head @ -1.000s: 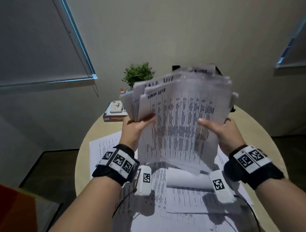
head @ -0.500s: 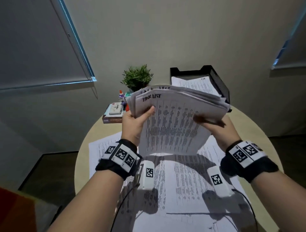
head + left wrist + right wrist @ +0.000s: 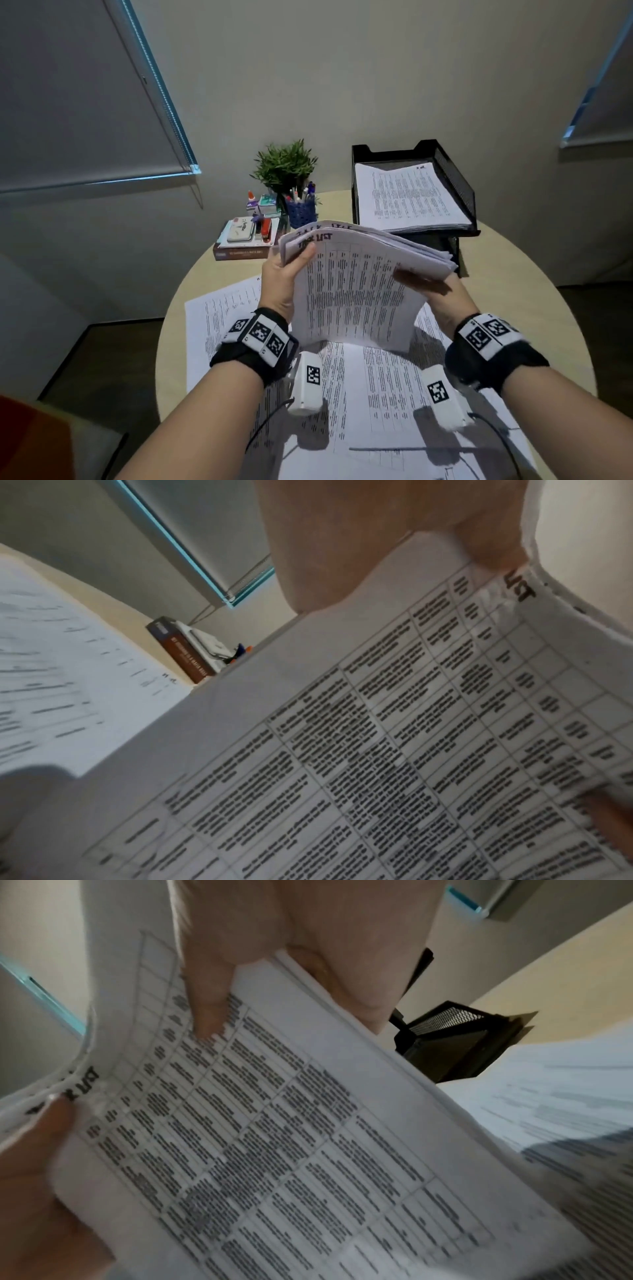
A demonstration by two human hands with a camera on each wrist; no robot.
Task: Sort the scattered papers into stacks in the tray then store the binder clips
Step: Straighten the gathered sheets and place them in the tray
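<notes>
Both hands hold one thick sheaf of printed papers (image 3: 356,291) headed "TASK LIST", upright above the round table (image 3: 513,284), its top bending away from me. My left hand (image 3: 284,274) grips its left edge, thumb on the front sheet. My right hand (image 3: 431,291) grips the right edge, thumb on the front page (image 3: 274,1123). The left wrist view shows the same printed table (image 3: 411,737) under my thumb. More loose papers (image 3: 376,394) lie flat beneath. The black mesh tray (image 3: 455,178) at the back right holds a stack of sheets (image 3: 407,195). No binder clips are visible.
At the back left stand a small green plant (image 3: 284,164), a blue pen cup (image 3: 301,210), glue bottles and a book (image 3: 243,251) with small items on top. A second tray level (image 3: 442,246) sits under the upper one. Walls and window blinds surround the table.
The sheaf has come down from in front of the tray and its sheets are squared together; the tray and its stack now show behind it. Both hands keep their hold.
</notes>
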